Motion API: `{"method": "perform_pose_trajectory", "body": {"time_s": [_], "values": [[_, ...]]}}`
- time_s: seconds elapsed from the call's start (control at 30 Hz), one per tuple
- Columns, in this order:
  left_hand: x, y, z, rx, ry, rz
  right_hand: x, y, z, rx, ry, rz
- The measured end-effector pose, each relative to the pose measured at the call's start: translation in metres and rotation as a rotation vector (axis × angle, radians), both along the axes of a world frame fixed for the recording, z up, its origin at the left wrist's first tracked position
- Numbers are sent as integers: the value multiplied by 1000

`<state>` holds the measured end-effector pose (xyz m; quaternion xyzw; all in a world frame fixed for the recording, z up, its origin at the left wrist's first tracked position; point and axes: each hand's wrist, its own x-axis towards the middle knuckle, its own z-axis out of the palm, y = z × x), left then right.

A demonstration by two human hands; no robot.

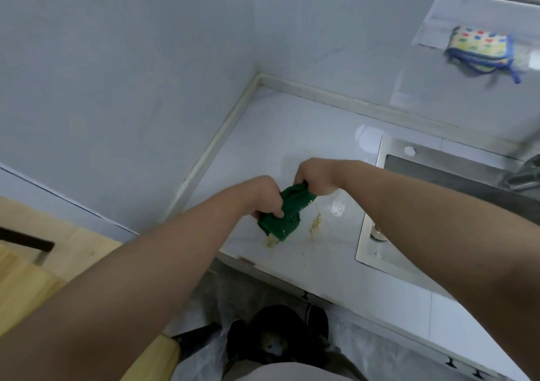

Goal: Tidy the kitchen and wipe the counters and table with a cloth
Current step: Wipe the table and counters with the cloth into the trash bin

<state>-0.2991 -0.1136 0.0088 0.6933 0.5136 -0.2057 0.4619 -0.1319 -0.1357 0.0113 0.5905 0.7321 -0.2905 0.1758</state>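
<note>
Risk: crumbs (pixel 315 224) lie in small yellowish piles near the front edge of the counter (pixel 292 135), so a loose swipe could push them off onto the floor instead of into the bin (pixel 277 334) below. Specks stuck to the green cloth (pixel 287 215) could drop & re-spread if it's shaken or twisted, and the sink (pixel 438 176) just to the right could catch strays. Grip: both hands clamped on the cloth, left hand (pixel 263 196) w/ fingers curled round its lower part, right hand (pixel 315 177) fisted on the upper end, fabric bunched btwn them. Cloth is over the counter by the front edge, left of the sink; can't tell if its low end touches the surface
</note>
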Motion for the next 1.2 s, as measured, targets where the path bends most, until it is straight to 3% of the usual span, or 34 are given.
{"method": "perform_pose_trajectory", "body": {"time_s": [0.13, 0.3, 0.77, 0.93, 1.07, 1.2], "values": [[14, 36, 14, 96, 63, -120, 14, 18, 13, 44, 25, -64], [53, 81, 25, 448, 159, -402, 50, 38, 24, 134, 57, -200], [251, 137, -5, 937, -39, -715, 209, 40, -19, 489, -120, -675], [305, 152, -21, 1129, -88, -811, 258, 56, -34, 602, -247, -692], [323, 164, -55, 1179, -159, -883, 280, 60, -58, 607, -228, -684], [333, 159, -102, 1041, -198, -849, 288, 53, -90, 490, -202, -595]]}}
